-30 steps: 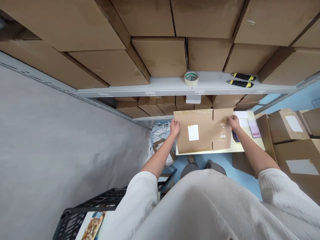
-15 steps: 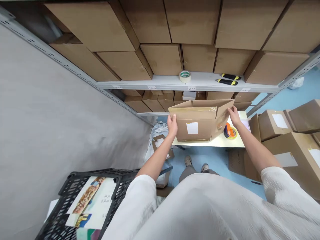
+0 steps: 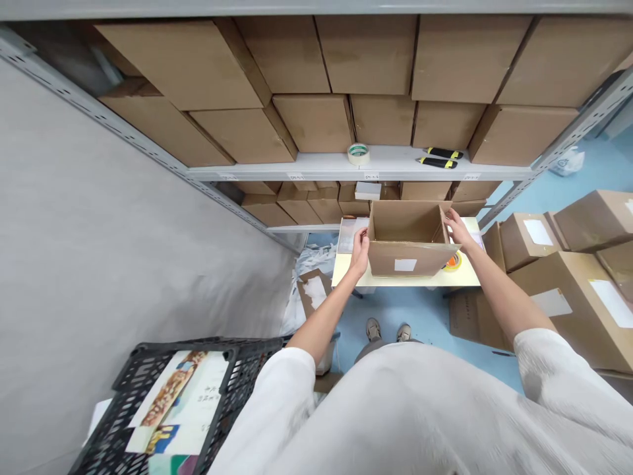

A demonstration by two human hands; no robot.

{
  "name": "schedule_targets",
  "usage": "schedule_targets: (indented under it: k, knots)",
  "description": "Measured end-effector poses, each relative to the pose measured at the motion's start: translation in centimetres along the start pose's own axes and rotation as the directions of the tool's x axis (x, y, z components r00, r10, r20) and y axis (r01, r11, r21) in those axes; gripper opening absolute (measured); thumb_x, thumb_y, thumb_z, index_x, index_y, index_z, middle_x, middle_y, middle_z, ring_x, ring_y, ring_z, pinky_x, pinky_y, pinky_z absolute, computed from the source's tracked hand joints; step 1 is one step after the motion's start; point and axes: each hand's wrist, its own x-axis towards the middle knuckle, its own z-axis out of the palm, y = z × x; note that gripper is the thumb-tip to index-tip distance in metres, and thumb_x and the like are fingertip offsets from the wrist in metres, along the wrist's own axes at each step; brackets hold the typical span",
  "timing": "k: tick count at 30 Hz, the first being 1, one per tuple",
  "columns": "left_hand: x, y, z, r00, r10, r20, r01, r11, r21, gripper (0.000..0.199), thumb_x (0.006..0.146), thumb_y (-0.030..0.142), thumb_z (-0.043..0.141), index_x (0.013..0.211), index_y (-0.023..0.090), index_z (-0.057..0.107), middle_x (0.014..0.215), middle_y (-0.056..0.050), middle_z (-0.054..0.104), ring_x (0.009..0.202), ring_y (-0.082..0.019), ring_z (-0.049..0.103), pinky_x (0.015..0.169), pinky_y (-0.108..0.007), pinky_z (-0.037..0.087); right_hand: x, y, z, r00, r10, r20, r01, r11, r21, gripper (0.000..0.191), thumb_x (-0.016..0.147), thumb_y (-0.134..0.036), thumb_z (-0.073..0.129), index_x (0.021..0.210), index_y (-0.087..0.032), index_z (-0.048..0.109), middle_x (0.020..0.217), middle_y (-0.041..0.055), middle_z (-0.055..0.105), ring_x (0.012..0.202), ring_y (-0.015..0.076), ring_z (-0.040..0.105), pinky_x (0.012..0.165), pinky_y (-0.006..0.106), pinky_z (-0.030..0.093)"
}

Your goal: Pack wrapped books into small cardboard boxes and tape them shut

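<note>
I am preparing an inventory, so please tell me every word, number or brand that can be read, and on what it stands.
Nothing is surely readable.
Shelf labels: characters, too small and blurred.
Green-marked tape roll: any print too small.
Printed sheet in the black crate: characters, too blurred.
White label on the open box: no legible print.
Side labels on boxes at right: none legible either.

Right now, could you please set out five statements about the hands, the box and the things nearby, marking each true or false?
1. The left hand and the right hand both touch the box. True.
2. The box is shut on top. False: its top is open.
3. Two cutters lie on the shelf. True.
4. The cutters are plain red. False: they are black and yellow.
5. A black crate stands to the person's left. True.
</note>
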Motion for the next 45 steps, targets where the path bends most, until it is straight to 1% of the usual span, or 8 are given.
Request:
schedule_targets:
  k: [9,16,21,26,32,36,40,45]
  knots:
    - [-0.7,-0.2,-1.3,0.971,-0.068,0.228,0.042,0.992,0.12,0.077,0.107,0.081,0.031,0.126,0.026,0.082,0.176,-0.012,0.046,0.165,-0.034,0.041,0.136,-0.053,0.034,-1.4,-0.4,-2.1,0.991,-0.101,0.083,0.096,0.994,0.054,0.088,0.071,-0.043,0.09,0.152,-0.03,0.058,0.164,0.0134,0.059,0.143,0.0354,0.061,0.12,0.059,0.053]
    - [-0.3,-0.2,-0.9,0.961,-0.19,0.201,0.158,0.973,0.166,0.071,0.109,0.075,0.033,0.12,0.028,0.085,0.169,-0.009,0.058,0.169,-0.033,0.036,0.142,-0.053,0.018,-0.9,-0.5,-1.8,0.994,-0.1,0.051,0.103,0.992,-0.07,0.086,0.063,-0.034,0.093,0.142,-0.03,0.06,0.158,0.0132,0.062,0.139,0.0373,0.062,0.119,0.06,0.054]
    - [-0.3,-0.5,-0.9,0.946,-0.212,0.245,0.193,0.976,0.1,0.079,0.108,0.078,0.026,0.126,0.026,0.084,0.167,-0.012,0.06,0.166,-0.034,0.04,0.136,-0.056,0.031,-0.8,-0.3,-1.9,0.993,-0.105,0.05,0.107,0.992,-0.061,0.079,0.062,-0.031,0.09,0.134,-0.03,0.057,0.157,0.0128,0.06,0.141,0.0371,0.061,0.113,0.058,0.058]
    - [-0.6,-0.9,-1.3,0.925,-0.258,0.278,0.255,0.966,0.048,0.077,0.108,0.079,0.025,0.129,0.033,0.084,0.165,-0.012,0.062,0.164,-0.034,0.044,0.123,-0.054,0.048,-1.1,-0.2,-2.3,0.994,-0.088,0.071,0.088,0.996,-0.007,0.047,0.066,-0.028,0.085,0.109,-0.027,0.065,0.147,0.011,0.068,0.144,0.0354,0.061,0.114,0.055,0.056]
    - [-0.2,-1.4,-3.2,0.87,-0.288,0.4,0.376,0.912,-0.162,0.051,0.099,0.06,0.058,0.14,0.034,0.076,0.161,-0.011,0.064,0.154,-0.033,0.055,0.119,-0.055,0.052,-1.7,0.1,-3.3,0.992,-0.067,0.107,0.066,0.998,0.019,0.033,0.07,-0.024,0.076,0.103,-0.024,0.081,0.148,0.0111,0.071,0.148,0.0332,0.059,0.128,0.054,0.044]
    - [-0.4,-2.0,-4.1,0.844,-0.277,0.46,0.349,0.934,-0.079,0.098,0.077,0.046,0.088,0.166,0.042,0.047,0.178,-0.012,0.043,0.163,-0.032,0.045,0.125,-0.05,0.047,-2.2,0.3,-3.7,0.986,0.034,0.166,-0.04,0.999,0.034,0.033,0.082,-0.036,0.071,0.111,-0.027,0.086,0.159,0.0076,0.066,0.15,0.0338,0.057,0.121,0.054,0.051]
    - [-0.1,-2.1,-2.2,0.897,-0.278,0.345,0.291,0.957,0.015,0.11,0.084,0.057,0.088,0.175,0.037,0.03,0.179,-0.018,0.038,0.167,-0.034,0.039,0.13,-0.052,0.041,-2.4,0.4,-3.5,0.983,0.051,0.176,-0.067,0.994,0.088,0.04,0.094,-0.058,0.068,0.116,-0.028,0.085,0.157,0.0072,0.068,0.148,0.0335,0.059,0.12,0.054,0.051]
    - [1.6,-2.2,1.5,0.968,-0.239,0.072,0.231,0.967,0.105,0.098,0.089,0.055,0.087,0.17,0.026,0.04,0.172,-0.022,0.046,0.16,-0.037,0.046,0.132,-0.054,0.038,-2.3,0.8,-3.5,0.976,0.077,0.204,-0.086,0.996,0.036,0.062,0.098,-0.078,0.059,0.124,-0.027,0.082,0.151,0.0111,0.071,0.146,0.0341,0.06,0.119,0.055,0.051]
